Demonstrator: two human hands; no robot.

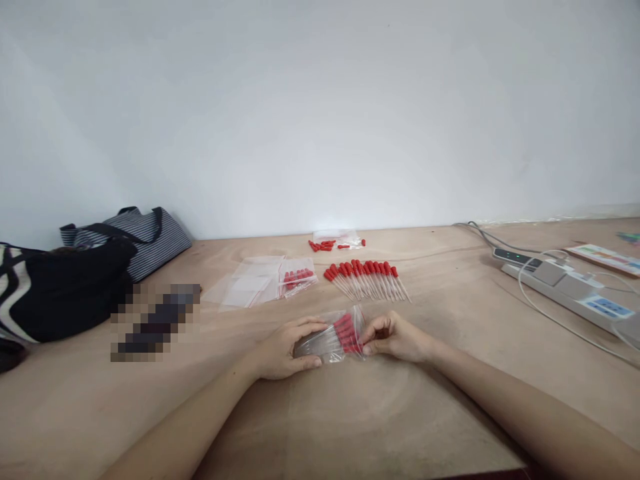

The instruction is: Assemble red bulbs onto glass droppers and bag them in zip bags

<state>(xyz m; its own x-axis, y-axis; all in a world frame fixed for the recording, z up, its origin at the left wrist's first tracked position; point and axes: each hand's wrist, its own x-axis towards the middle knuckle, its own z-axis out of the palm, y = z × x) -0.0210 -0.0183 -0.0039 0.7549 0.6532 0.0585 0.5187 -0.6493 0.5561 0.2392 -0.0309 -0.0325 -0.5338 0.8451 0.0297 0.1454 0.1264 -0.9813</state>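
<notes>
A clear zip bag (330,343) lies on the table with several red-bulbed droppers (345,332) inside, bulbs to the right. Around the bag's left end is my left hand (283,348), its thumb on the near side and its fingers on the far side. At the bag's right edge my right hand (393,338) pinches the plastic between thumb and forefinger, close to the red bulbs. Just beyond, more droppers (369,277) lie side by side in a loose row. Farther left, another bag of droppers (299,277) rests on overlapping flat zip bags (253,280).
Loose red bulbs (323,246) lie by a clear bag (340,237) near the wall. On the left are a black bag (75,290), a striped bag (160,243) and a blurred dark object (157,323). A power strip (575,293) with cables stands on the right.
</notes>
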